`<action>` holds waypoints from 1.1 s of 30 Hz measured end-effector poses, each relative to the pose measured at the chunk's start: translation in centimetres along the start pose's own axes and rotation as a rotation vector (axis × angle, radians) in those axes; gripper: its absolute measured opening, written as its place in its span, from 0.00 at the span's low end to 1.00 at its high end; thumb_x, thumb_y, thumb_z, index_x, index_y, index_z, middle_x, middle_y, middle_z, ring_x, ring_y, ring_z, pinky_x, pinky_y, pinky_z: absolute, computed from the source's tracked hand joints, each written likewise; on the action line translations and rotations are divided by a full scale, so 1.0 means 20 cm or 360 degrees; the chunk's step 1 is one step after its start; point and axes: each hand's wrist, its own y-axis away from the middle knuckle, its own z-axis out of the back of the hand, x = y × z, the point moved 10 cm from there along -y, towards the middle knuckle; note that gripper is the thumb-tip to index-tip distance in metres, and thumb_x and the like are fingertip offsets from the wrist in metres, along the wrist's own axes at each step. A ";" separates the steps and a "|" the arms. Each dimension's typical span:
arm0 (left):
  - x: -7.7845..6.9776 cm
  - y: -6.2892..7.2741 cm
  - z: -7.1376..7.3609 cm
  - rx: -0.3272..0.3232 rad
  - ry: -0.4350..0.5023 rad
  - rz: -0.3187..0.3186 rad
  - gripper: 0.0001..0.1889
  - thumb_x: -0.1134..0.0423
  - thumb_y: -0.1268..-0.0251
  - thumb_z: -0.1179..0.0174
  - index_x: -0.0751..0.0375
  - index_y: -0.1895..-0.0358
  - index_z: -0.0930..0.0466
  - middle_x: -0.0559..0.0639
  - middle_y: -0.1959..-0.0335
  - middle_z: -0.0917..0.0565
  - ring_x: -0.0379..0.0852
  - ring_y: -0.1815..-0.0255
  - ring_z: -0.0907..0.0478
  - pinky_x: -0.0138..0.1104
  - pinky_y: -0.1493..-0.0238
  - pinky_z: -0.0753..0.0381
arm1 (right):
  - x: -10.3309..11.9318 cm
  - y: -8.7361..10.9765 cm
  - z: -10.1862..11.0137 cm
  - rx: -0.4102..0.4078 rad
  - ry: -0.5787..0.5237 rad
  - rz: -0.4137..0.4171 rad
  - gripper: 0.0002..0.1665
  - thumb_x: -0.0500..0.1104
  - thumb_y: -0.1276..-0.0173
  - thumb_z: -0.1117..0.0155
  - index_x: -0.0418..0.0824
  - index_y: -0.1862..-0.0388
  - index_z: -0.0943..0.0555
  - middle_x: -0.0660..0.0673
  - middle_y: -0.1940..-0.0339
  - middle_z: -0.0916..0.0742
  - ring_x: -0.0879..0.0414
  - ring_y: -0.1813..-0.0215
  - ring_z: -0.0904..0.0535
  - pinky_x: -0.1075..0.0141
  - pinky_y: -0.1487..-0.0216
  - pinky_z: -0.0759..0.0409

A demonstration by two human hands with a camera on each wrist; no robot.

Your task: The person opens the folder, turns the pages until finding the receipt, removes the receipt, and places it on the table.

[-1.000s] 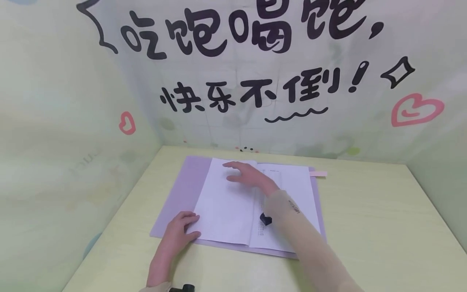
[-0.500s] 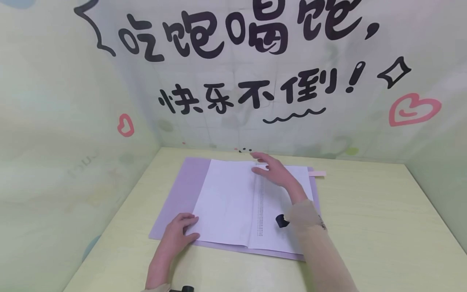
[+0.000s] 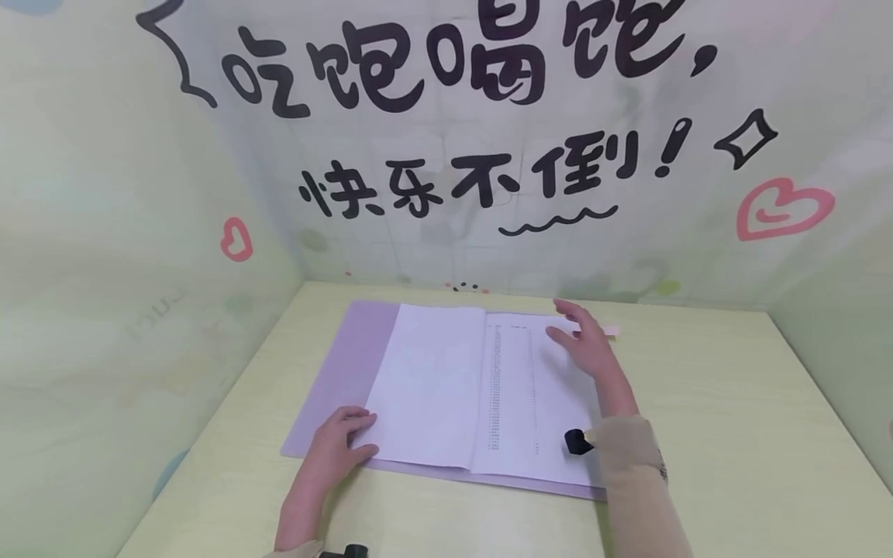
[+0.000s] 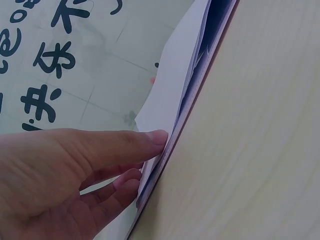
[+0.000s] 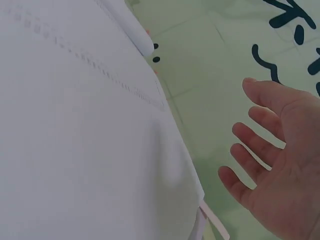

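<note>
1. The desk (image 3: 732,411) meets a lettered wall (image 3: 446,252); on it my purple folder (image 3: 354,356) lies spread, left page (image 3: 425,380) blank, right page (image 3: 514,387) printed
2. My left hand (image 3: 339,446) rests relaxed at the left page's near corner; my right hand (image 3: 588,346) has its fingers apart, holding nothing, near the right page's far corner
3. I seem mid-way through leafing; turning again calls for pinching one sheet's edge

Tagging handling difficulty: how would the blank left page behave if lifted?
Likely floppy: in the right wrist view the left page curls beside the fold. Probably light: its edge looks thin. It may swing, not detach, being apparently joined there.
</note>
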 end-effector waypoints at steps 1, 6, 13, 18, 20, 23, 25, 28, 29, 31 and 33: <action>0.00 0.00 0.00 0.0001 0.0000 0.0003 0.25 0.69 0.50 0.28 0.67 0.44 0.18 0.61 0.41 0.21 0.63 0.36 0.26 0.53 0.34 0.26 | -0.02 0.01 0.03 -0.0033 0.0001 -0.0018 0.37 0.46 0.27 0.40 0.42 0.23 0.39 0.35 0.25 0.31 0.38 0.24 0.40 0.41 0.25 0.37; 0.01 0.00 0.00 -0.0005 0.0005 -0.0006 0.25 0.69 0.50 0.28 0.68 0.44 0.18 0.61 0.41 0.21 0.64 0.36 0.26 0.53 0.34 0.26 | -0.11 0.08 0.14 -0.0156 -0.0014 -0.0106 0.38 0.43 0.27 0.40 0.37 0.23 0.41 0.30 0.27 0.32 0.34 0.25 0.41 0.40 0.26 0.38; 0.02 0.00 0.00 -0.0001 0.0007 0.0017 0.25 0.70 0.49 0.28 0.67 0.44 0.18 0.61 0.41 0.21 0.63 0.36 0.26 0.52 0.33 0.26 | -0.18 0.13 0.16 -0.0118 -0.0002 -0.0244 0.43 0.42 0.28 0.39 0.36 0.21 0.48 0.28 0.30 0.32 0.34 0.31 0.33 0.45 0.32 0.29; 0.03 0.00 0.00 -0.0006 0.0015 0.0021 0.25 0.69 0.49 0.28 0.67 0.44 0.18 0.61 0.40 0.21 0.64 0.35 0.26 0.53 0.33 0.27 | -0.26 0.12 0.12 -0.0042 0.0041 -0.0319 0.47 0.44 0.30 0.37 0.36 0.21 0.50 0.29 0.34 0.29 0.38 0.37 0.29 0.51 0.37 0.25; 0.03 0.00 -0.01 -0.0003 0.0014 0.0015 0.25 0.69 0.49 0.28 0.67 0.44 0.18 0.61 0.40 0.21 0.63 0.35 0.26 0.52 0.33 0.27 | -0.30 0.12 0.11 -0.0020 0.0061 -0.0357 0.47 0.44 0.30 0.37 0.35 0.21 0.51 0.30 0.35 0.28 0.39 0.38 0.29 0.53 0.38 0.26; 0.03 -0.01 -0.01 -0.0002 0.0016 0.0015 0.25 0.69 0.49 0.28 0.67 0.44 0.18 0.61 0.40 0.21 0.63 0.35 0.26 0.52 0.33 0.27 | -0.32 0.12 0.10 0.0001 0.0075 -0.0393 0.48 0.45 0.30 0.36 0.35 0.21 0.51 0.30 0.36 0.28 0.40 0.38 0.30 0.53 0.37 0.27; 0.03 -0.01 -0.01 0.0001 0.0021 0.0015 0.25 0.69 0.49 0.28 0.68 0.44 0.18 0.61 0.40 0.21 0.63 0.35 0.26 0.52 0.33 0.27 | -0.33 0.12 0.09 0.0011 0.0077 -0.0395 0.48 0.45 0.31 0.36 0.34 0.21 0.50 0.30 0.35 0.28 0.40 0.37 0.30 0.51 0.36 0.27; 0.03 0.00 -0.01 0.0009 0.0037 0.0026 0.25 0.69 0.48 0.28 0.67 0.44 0.19 0.61 0.39 0.22 0.64 0.35 0.27 0.53 0.32 0.27 | -0.33 0.12 0.09 0.0041 0.0105 -0.0393 0.48 0.44 0.31 0.35 0.32 0.22 0.49 0.29 0.35 0.27 0.40 0.37 0.30 0.49 0.34 0.28; 0.03 -0.01 -0.01 0.0012 0.0039 0.0026 0.25 0.69 0.48 0.29 0.67 0.44 0.19 0.61 0.39 0.22 0.64 0.34 0.27 0.53 0.32 0.28 | -0.33 0.11 0.09 0.0053 0.0126 -0.0386 0.47 0.44 0.31 0.35 0.31 0.23 0.48 0.29 0.36 0.27 0.40 0.38 0.30 0.49 0.34 0.28; 0.03 -0.01 -0.01 0.0017 0.0041 0.0026 0.25 0.69 0.48 0.29 0.67 0.43 0.19 0.61 0.39 0.22 0.64 0.34 0.27 0.53 0.32 0.28 | -0.33 0.11 0.09 0.0073 0.0167 -0.0367 0.45 0.44 0.32 0.34 0.28 0.25 0.44 0.29 0.38 0.26 0.40 0.40 0.30 0.50 0.35 0.28; 0.03 -0.01 -0.01 0.0015 0.0044 0.0027 0.25 0.69 0.48 0.29 0.67 0.43 0.19 0.61 0.39 0.22 0.63 0.34 0.27 0.52 0.32 0.27 | -0.32 0.10 0.09 0.0095 0.0212 -0.0340 0.44 0.44 0.33 0.33 0.26 0.27 0.40 0.29 0.42 0.25 0.41 0.43 0.29 0.52 0.39 0.26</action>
